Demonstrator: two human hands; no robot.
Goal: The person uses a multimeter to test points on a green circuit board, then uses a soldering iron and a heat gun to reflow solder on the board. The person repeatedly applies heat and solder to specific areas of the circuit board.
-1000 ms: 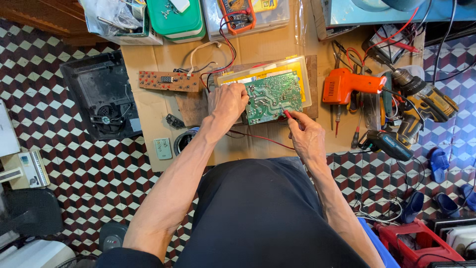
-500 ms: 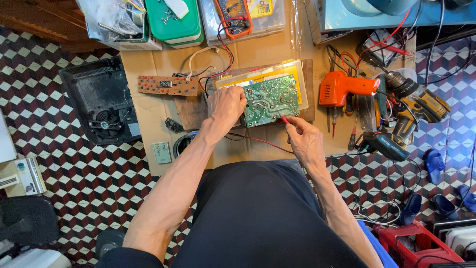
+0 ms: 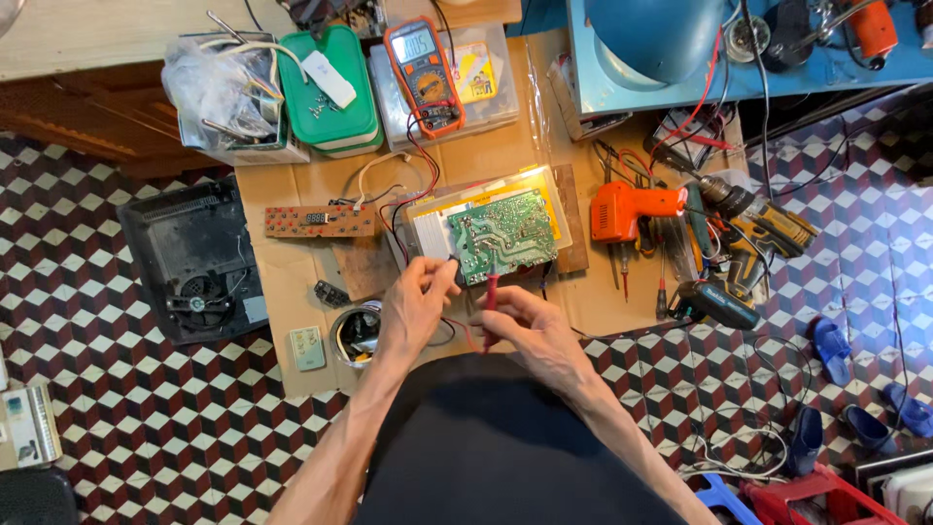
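Note:
A green circuit board [image 3: 501, 233] lies on a clear plastic box over cardboard, in front of me. My left hand [image 3: 418, 301] pinches a black meter probe [image 3: 453, 264] at the board's near left corner. My right hand [image 3: 533, 326] holds a red meter probe [image 3: 491, 292] upright, its tip at the board's near edge. Red and black leads run back to an orange multimeter [image 3: 423, 73] with its display lit, lying on a clear box at the back.
A brown display board [image 3: 321, 222] lies left of the circuit board. A black casing with a fan [image 3: 194, 262] sits on the tiled floor at left. An orange soldering gun [image 3: 632, 209], a cordless drill [image 3: 768, 224] and screwdrivers lie at right. A green box [image 3: 326, 87] stands behind.
Both hands have drawn back from the top of the board to its near edge. The red probe now stands at the board's front edge.

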